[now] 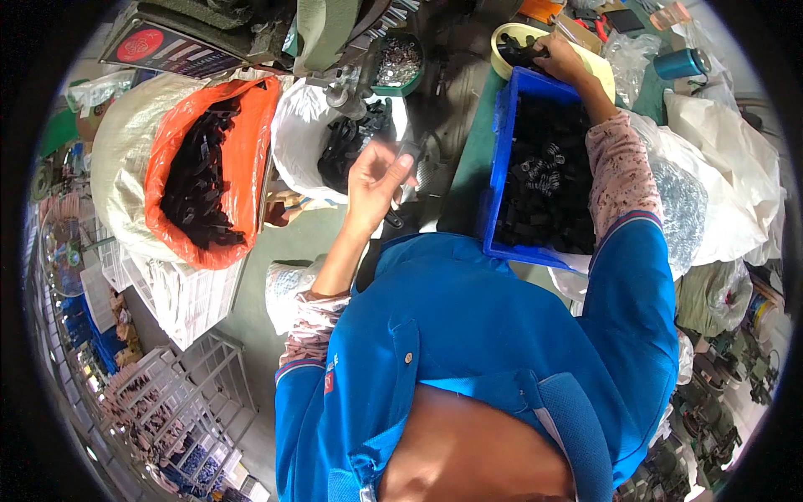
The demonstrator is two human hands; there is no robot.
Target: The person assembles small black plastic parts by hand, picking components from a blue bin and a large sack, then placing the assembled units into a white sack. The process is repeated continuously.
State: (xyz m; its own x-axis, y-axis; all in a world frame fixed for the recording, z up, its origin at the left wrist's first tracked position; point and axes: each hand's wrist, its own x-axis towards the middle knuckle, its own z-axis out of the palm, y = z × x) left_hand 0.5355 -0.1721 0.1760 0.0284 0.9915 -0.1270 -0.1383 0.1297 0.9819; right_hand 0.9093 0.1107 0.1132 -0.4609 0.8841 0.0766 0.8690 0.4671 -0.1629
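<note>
My left hand is raised at the middle, in front of the white bag, its thumb and fingers closed on a small dark part. Most of that part is hidden by the fingers, so its exact kind does not show. My right hand reaches over the far end of the blue crate into a pale yellow tub. Its fingers are bent down onto black parts lying there. A blue crate below my right forearm holds many black parts, with several shiny metal-looking pieces among them.
An orange-lined sack of black parts stands at the left. Beside it, a white bag holds more black pieces. A green tray of small metal pieces lies beyond, near a green machine. A blue cup lies far right.
</note>
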